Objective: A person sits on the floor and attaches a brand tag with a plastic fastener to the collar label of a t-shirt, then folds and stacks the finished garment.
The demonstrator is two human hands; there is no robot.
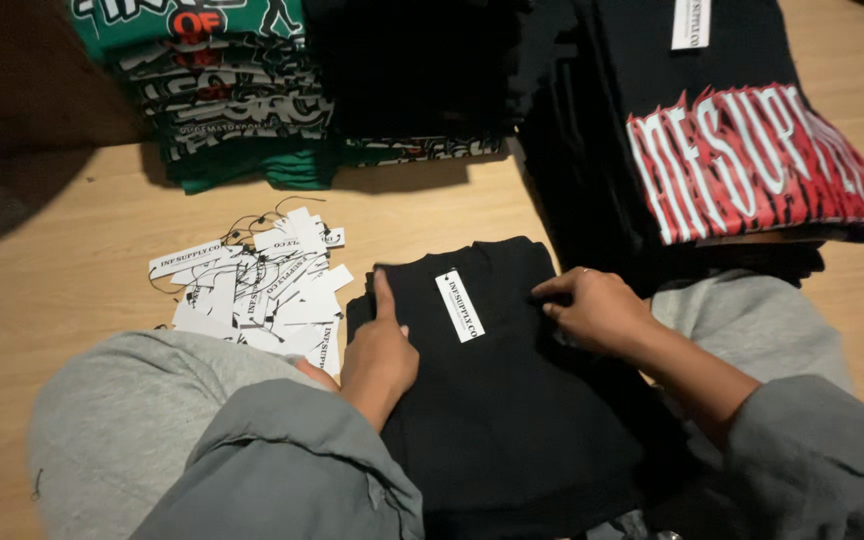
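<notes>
Neither grip clenched: left hand point(379, 352) and right hand point(595, 310) press flat on the folded black shirt point(512, 400) beneath.

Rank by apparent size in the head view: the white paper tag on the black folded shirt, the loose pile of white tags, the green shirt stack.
1. Green shirt stack, though cropped at the frame edge
2. Loose pile of white tags
3. White paper tag on the black folded shirt
</notes>
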